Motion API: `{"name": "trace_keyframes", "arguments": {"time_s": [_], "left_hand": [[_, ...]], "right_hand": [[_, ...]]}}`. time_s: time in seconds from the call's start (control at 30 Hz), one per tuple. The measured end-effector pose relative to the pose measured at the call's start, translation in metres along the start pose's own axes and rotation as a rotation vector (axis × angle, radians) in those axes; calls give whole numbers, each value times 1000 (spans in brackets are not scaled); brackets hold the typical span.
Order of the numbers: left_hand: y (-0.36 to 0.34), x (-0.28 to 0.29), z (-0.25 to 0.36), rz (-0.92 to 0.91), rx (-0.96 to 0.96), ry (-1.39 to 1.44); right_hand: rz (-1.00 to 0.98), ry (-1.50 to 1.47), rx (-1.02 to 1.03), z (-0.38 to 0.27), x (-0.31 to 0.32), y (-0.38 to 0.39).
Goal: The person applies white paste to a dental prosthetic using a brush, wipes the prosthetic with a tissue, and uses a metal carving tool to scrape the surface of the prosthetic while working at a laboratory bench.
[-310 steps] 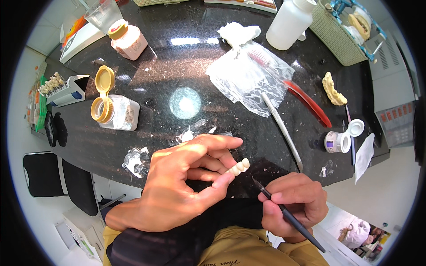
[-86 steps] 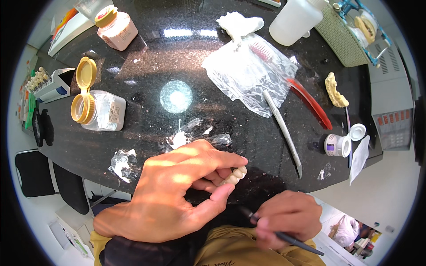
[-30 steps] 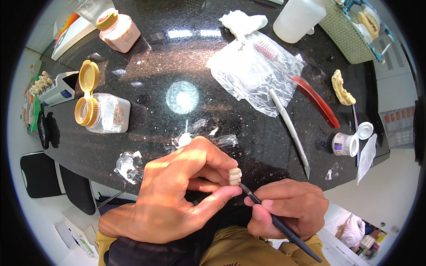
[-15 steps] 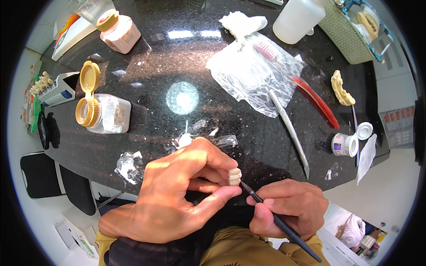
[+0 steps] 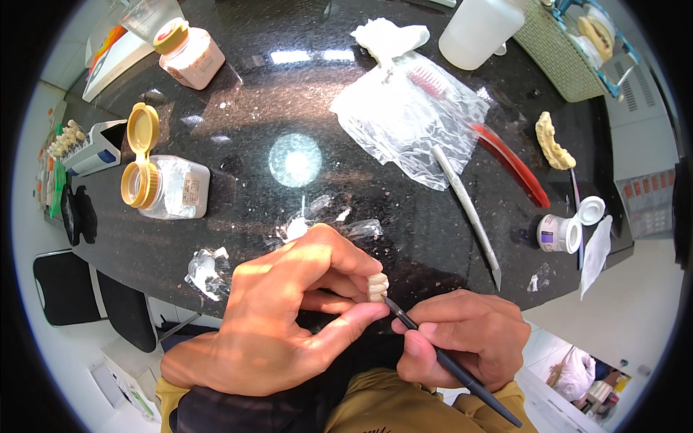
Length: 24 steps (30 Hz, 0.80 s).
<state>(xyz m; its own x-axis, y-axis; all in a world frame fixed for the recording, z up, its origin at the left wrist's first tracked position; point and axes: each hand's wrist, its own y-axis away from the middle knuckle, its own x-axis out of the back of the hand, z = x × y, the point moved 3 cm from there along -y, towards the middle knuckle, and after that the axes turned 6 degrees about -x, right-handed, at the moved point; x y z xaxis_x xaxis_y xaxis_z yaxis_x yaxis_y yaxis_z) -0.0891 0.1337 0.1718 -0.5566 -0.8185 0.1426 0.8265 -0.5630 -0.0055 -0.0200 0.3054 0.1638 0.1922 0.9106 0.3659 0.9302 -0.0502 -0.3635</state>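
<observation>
Pinched between the thumb and fingertips of my left hand [image 5: 289, 310] is a small cream dental bridge [image 5: 377, 287] of a few joined teeth. My right hand [image 5: 469, 335] is closed in a pen grip around a slim black-handled tool [image 5: 462, 372] with a thin pointed end. That point meets the lower right side of the bridge; whether it touches or just hovers I cannot tell. Both hands are close together over the table's front edge.
On the dark speckled table [image 5: 245, 144] lie a plastic bag [image 5: 404, 108], a toothbrush with red handle [image 5: 512, 166], a grey knife-like tool [image 5: 469, 216], a small white jar [image 5: 556, 234] and a plaster piece [image 5: 554, 141]. Left stands an open-lidded bottle [image 5: 177, 187]; behind it, a pink-filled jar [image 5: 191, 58].
My right hand and the black tool have shifted slightly left, along with the bridge in my left hand. Table objects also sit a little further left in the view.
</observation>
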Motion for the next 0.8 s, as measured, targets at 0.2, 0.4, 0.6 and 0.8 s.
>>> {"name": "trace_keyframes", "arguments": {"time_s": [0.2, 0.4, 0.6, 0.8], "left_hand": [[0, 0, 2, 1, -4, -14], [-5, 3, 8, -13, 150, 65], [-7, 3, 8, -22, 199, 96], [-5, 6, 6, -28, 210, 115]], "right_hand": [[2, 34, 10, -1, 3, 1], [31, -79, -45, -5, 12, 9], [-163, -77, 72, -9, 6, 8], [-419, -104, 77, -13, 6, 6]]}}
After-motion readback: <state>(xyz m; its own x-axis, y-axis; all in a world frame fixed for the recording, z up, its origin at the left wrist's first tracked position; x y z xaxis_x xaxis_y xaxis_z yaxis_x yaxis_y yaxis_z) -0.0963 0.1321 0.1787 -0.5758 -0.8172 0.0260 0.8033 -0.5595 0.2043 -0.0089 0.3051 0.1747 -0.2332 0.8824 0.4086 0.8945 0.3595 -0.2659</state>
